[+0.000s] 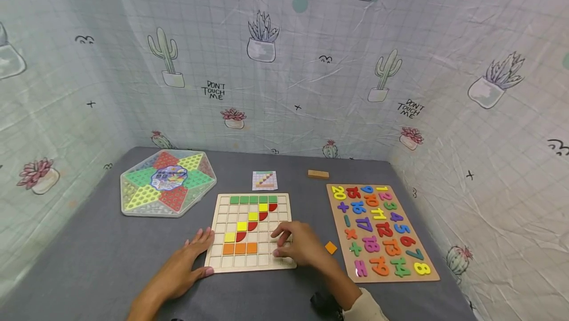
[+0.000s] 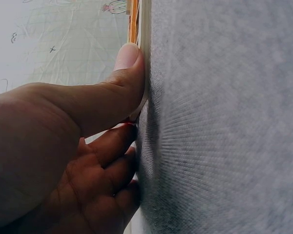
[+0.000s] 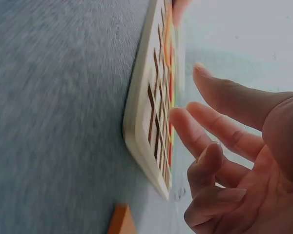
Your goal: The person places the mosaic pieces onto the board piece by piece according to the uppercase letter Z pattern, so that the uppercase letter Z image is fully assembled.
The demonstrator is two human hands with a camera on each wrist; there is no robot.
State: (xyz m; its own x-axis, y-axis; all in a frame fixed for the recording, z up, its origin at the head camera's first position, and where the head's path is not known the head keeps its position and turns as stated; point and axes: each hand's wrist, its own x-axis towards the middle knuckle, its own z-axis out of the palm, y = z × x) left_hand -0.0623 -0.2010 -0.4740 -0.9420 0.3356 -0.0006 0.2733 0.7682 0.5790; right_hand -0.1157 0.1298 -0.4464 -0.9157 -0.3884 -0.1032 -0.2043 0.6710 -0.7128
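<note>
A wooden grid board [image 1: 218, 260] lies on the table with green, yellow, red and orange pieces set in its cells. My left hand [image 1: 184, 260] rests at the board's lower left corner, its thumb and fingertips touching the edge. In the left wrist view, the thumb [image 2: 129, 63] lies against the board's side. Over the board's right part hovers my right hand [image 1: 300, 244], thumb and fingers apart with nothing between them. The right wrist view shows that hand [image 3: 234, 156] beside the board's rim [image 3: 133, 126]. An orange square piece [image 1: 331, 247] lies right of the board.
Behind the board stands a small pattern card [image 1: 264, 180], with a wooden block [image 1: 318, 174] to its right. A number board [image 1: 355, 274] lies at the right, a hexagonal Chinese checkers box [image 1: 169, 182] at the back left. Patterned cloth walls [image 1: 284, 84] surround the table.
</note>
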